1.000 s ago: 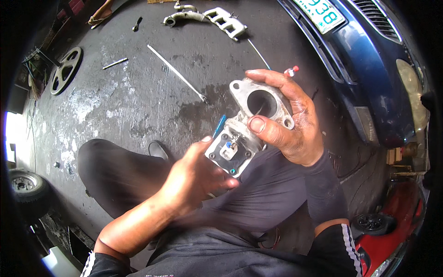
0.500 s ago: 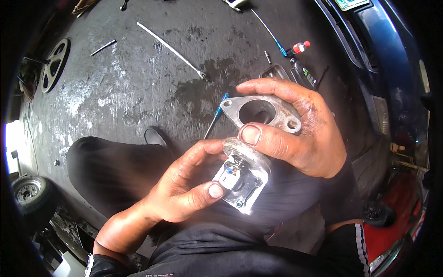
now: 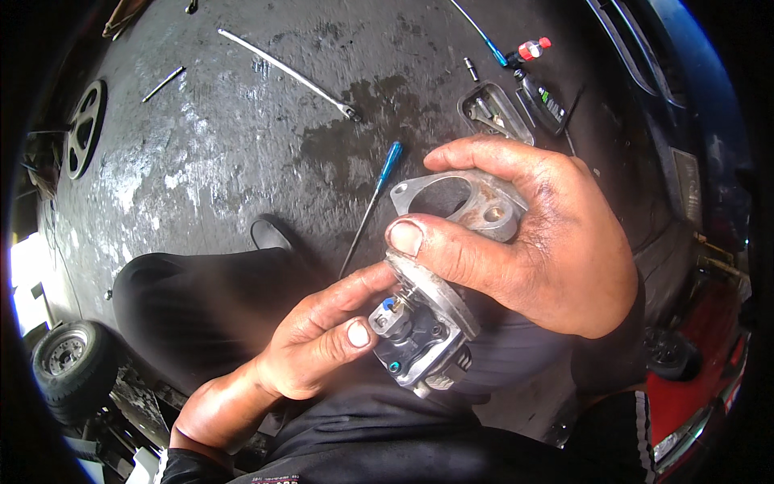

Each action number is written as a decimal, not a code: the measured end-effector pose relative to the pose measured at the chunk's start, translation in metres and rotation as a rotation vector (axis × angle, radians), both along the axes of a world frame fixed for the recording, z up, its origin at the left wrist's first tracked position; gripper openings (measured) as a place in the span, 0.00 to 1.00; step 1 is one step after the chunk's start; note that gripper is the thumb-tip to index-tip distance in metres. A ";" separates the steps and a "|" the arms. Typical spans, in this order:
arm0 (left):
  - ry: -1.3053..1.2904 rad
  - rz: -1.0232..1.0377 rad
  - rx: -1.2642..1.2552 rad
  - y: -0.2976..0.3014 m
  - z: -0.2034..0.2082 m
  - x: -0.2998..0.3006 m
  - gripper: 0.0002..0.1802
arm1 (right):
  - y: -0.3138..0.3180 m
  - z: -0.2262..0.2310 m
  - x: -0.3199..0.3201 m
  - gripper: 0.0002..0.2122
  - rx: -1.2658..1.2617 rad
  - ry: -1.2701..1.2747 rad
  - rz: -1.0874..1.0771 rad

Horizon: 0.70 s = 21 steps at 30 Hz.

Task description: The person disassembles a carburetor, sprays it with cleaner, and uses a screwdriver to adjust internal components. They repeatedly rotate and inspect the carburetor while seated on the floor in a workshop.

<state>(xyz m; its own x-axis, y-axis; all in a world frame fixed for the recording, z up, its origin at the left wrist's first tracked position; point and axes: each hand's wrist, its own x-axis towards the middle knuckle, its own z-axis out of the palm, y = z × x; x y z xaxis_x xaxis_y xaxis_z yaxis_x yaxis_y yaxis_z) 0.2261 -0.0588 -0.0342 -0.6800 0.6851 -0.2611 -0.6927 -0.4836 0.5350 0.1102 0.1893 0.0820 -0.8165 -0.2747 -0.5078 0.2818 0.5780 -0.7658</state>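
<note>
Above my lap I hold a metal throttle body [image 3: 439, 294]. Its upper flange is grey, with a wide round bore and a bolt hole at each end; its lower part has a black cover with screws and a small blue spot. My right hand [image 3: 556, 234] wraps round the flange from the right, thumb across the front and fingers over the far edge. Against the lower left side, my left hand [image 3: 318, 335] grips near the black cover with thumb and forefinger. The hands hide part of the casting, and some left fingers are out of sight behind it.
On the dark, stained floor lie a blue-handled screwdriver [image 3: 389, 165], a long metal bar [image 3: 286, 73], a tray of small parts [image 3: 528, 133], a black bottle [image 3: 542, 103] and a red-labelled bottle [image 3: 532, 50]. A wheel [image 3: 64, 355] stands lower left; a blue car [image 3: 685, 121] is at right.
The throttle body has tilted in my hands, so more of its flange's side and lower housing shows. My right hand has shifted slightly right and down; the view has moved a little.
</note>
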 end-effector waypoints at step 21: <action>-0.074 0.206 0.144 0.014 0.001 -0.022 0.49 | 0.151 -0.047 0.031 0.26 0.179 0.906 -0.785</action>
